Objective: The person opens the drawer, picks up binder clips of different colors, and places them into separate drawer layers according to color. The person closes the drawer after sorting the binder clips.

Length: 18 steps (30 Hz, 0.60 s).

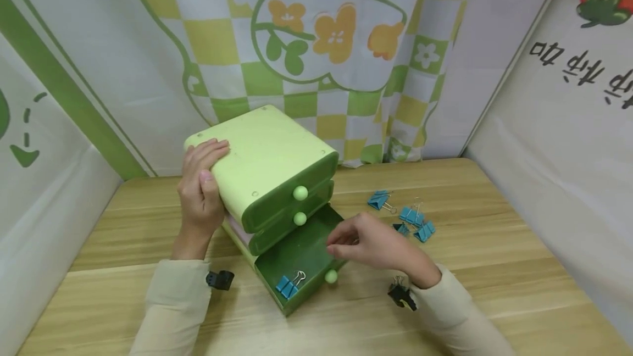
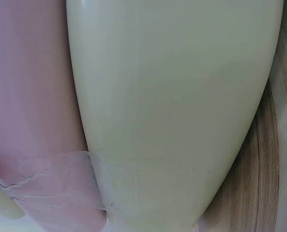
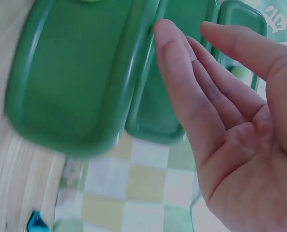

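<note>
A light-green drawer cabinet (image 1: 272, 153) with dark-green drawer fronts and round knobs stands on the table, its bottom drawer (image 1: 301, 257) pulled out. One blue binder clip (image 1: 289, 287) lies in that drawer's front left corner. My left hand (image 1: 200, 185) rests on the cabinet's upper left edge, fingers laid over the top. Above the right part of the open drawer hovers my right hand (image 1: 371, 240); in the right wrist view its thumb and fingertips (image 3: 167, 34) are apart with nothing between them. Several blue binder clips (image 1: 412, 216) lie on the table to the right.
The wooden table (image 1: 123, 235) is bounded by a patterned cloth (image 1: 326, 109) behind and white printed walls at both sides. In the left wrist view, clear tape (image 2: 61, 179) runs across a pink panel (image 2: 32, 96) and the pale-green side panel (image 2: 172, 96).
</note>
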{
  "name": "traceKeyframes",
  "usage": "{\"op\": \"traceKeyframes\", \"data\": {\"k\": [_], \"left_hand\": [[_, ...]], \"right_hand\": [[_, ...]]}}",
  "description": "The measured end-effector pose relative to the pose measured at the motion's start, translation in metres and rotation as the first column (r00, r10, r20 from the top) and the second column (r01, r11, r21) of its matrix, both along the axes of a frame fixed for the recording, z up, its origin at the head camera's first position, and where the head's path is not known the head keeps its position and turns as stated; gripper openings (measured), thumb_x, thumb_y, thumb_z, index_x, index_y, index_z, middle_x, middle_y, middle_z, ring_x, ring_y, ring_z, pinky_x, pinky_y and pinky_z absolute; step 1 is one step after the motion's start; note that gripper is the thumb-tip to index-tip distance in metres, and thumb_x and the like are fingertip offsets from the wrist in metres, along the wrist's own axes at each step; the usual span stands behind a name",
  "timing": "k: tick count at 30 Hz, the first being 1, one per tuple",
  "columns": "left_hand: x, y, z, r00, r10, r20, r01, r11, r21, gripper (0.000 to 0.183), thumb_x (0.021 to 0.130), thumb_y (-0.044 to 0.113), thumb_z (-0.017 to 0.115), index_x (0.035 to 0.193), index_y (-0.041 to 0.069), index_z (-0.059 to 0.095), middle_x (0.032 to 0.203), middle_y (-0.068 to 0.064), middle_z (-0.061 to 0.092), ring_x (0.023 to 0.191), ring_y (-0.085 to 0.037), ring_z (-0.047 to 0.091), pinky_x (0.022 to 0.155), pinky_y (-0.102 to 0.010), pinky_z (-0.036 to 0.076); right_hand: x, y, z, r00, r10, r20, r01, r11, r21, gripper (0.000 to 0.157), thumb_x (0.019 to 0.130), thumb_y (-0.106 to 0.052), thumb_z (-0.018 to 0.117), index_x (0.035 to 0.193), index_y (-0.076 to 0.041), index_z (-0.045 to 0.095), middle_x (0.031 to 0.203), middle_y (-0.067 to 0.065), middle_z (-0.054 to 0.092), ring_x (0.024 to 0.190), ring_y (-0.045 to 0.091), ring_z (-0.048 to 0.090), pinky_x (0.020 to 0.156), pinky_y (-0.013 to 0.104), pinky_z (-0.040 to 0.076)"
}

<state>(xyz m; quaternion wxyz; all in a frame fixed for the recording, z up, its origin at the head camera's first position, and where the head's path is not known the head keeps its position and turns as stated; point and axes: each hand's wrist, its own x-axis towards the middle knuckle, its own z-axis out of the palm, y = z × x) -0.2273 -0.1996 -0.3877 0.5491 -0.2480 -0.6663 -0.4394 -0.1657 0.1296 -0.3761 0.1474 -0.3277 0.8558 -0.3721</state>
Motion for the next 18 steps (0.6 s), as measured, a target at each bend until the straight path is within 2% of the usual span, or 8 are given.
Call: {"op": "traceKeyframes", "data": {"k": [4,9,14,18], "left_hand": [[0.000,0.001,0.001,1.000,0.000,0.005,0.000,1.000,-0.004,0.050,0.099,0.019,0.036,0.114,-0.008,0.075,0.120,-0.027,0.075,0.130,-0.035,0.065,0.128,-0.059,0.030],[0.000,0.001,0.001,1.000,0.000,0.007,0.000,1.000,-0.002,0.050,0.098,0.018,0.036,0.114,-0.008,0.075,0.120,-0.027,0.075,0.130,-0.036,0.065,0.128,-0.059,0.030],[0.000,0.002,0.001,1.000,-0.001,0.003,0.001,1.000,0.004,0.050,0.098,0.019,0.036,0.113,-0.009,0.075,0.119,-0.028,0.075,0.129,-0.036,0.065,0.128,-0.058,0.031],[0.000,0.002,0.001,1.000,0.000,-0.004,0.000,1.000,0.009,0.050,0.099,0.020,0.036,0.112,-0.009,0.075,0.118,-0.028,0.075,0.129,-0.036,0.065,0.127,-0.059,0.031]], "right_hand": [[0.003,0.022,-0.001,0.998,-0.023,-0.052,0.024,1.000,0.012,0.016,0.100,-0.024,0.071,0.106,-0.014,0.082,0.097,-0.001,0.082,0.081,0.003,0.073,0.070,0.023,0.059],[0.008,0.046,-0.002,0.995,-0.017,-0.101,0.021,0.999,0.045,0.012,0.098,-0.020,0.074,0.103,-0.014,0.082,0.094,-0.006,0.081,0.078,-0.001,0.071,0.068,0.022,0.060],[0.009,0.069,-0.004,0.995,0.001,-0.105,0.011,0.993,0.114,0.008,0.095,-0.014,0.076,0.100,-0.010,0.081,0.092,-0.006,0.079,0.081,-0.002,0.071,0.072,0.021,0.061],[0.003,0.084,-0.009,0.998,0.005,-0.067,0.007,0.986,0.168,0.008,0.093,-0.010,0.075,0.098,-0.007,0.080,0.088,-0.007,0.076,0.074,-0.001,0.065,0.070,0.021,0.059]]}}
